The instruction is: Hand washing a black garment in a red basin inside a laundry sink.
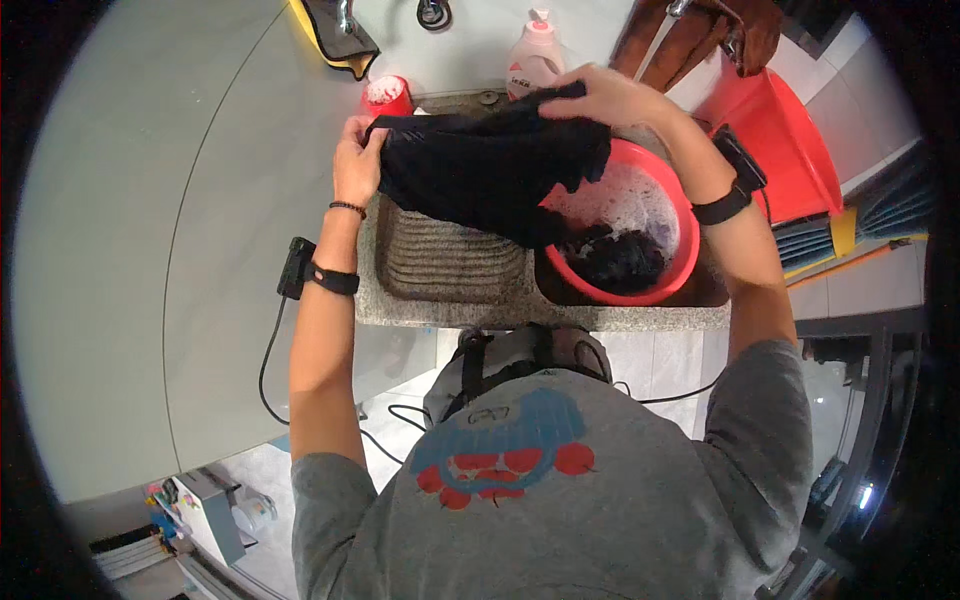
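A black cloth garment [487, 165] is stretched out above the sink. Its left end is pinched in my left hand [360, 157]. At its upper right edge is my right hand [600, 94], blurred, with the cloth's edge by the thumb and fingers; its grip is hard to make out. Below the cloth lies the ribbed stone washboard [454, 262] of the sink. The cloth's lower right part hangs over a red basin [686, 247], which holds foamy water [634, 195] and more dark wet cloth [622, 262].
A red cup of foam [387, 94] and a pump-top detergent bottle [535, 60] stand behind the sink. At upper right, water runs from a faucet [679, 7] beside a brown cloth [660, 45]. A large red bucket [795, 150] stands at the right; a grey-and-yellow cloth [337, 45] lies at upper left.
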The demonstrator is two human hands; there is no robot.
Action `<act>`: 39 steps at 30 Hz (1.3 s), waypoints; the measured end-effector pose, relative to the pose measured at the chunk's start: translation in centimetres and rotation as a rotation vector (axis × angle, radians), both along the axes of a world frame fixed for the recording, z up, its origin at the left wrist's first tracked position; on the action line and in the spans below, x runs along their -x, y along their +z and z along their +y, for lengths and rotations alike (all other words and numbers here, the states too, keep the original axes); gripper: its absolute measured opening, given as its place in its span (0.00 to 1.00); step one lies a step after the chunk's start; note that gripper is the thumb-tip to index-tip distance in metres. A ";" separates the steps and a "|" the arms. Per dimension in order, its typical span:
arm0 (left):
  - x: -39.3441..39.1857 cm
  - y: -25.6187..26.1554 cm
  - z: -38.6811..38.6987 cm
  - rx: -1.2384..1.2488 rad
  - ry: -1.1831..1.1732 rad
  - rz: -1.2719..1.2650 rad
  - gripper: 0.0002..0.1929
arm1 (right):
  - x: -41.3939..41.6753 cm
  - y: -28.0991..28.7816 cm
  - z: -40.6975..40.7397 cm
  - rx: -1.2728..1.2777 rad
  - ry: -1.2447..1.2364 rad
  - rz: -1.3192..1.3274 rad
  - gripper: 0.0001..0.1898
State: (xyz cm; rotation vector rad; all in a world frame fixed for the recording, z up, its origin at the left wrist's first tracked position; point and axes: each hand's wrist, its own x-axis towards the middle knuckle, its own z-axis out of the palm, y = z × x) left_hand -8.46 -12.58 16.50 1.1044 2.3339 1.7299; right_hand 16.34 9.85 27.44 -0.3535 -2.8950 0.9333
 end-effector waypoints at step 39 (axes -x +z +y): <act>-11.6 -19.3 -1.9 0.764 -0.103 -0.050 0.21 | 20.1 -30.0 -1.1 -0.023 -0.189 0.087 0.20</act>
